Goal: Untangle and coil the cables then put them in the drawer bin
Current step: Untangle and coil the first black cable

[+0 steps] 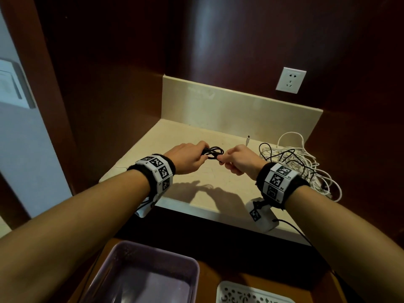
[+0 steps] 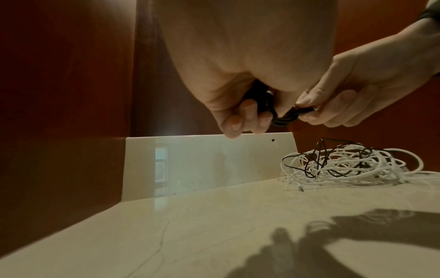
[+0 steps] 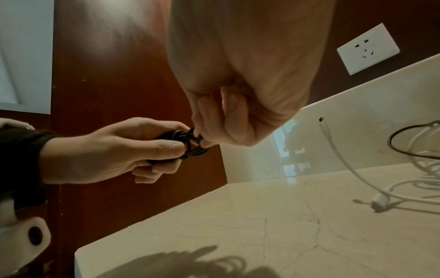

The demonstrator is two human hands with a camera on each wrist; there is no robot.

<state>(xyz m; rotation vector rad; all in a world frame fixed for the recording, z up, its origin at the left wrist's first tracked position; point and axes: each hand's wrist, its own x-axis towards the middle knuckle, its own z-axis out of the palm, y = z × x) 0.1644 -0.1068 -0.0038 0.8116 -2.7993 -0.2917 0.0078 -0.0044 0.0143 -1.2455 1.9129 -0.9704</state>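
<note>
At the centre of the head view, a person is holding a small coil of black cable (image 1: 213,152) in the air above a pale marble counter (image 1: 175,136). The left hand (image 1: 185,158) is gripping the left side of the coil, its fingers and thumb curled round the bundled loops. The right hand (image 1: 238,159) is pinching the cable's end at the right side of the coil between thumb and forefinger, with its other fingers curled in. Both wrists are wearing black bands with black-and-white square markers.

At the right of the frame, a tangled pile of white and black cables (image 1: 299,165) is lying on the counter, well apart from the held coil. One white connector end (image 1: 248,141) is sticking up just left of the pile.

In the lower part of the frame, a purple bin (image 1: 122,263) is sitting in an open drawer below the counter edge. A white patterned tray (image 1: 251,294) is sitting just to its right. A white wall socket (image 1: 290,80) is showing at the upper right, above the counter's backsplash.
</note>
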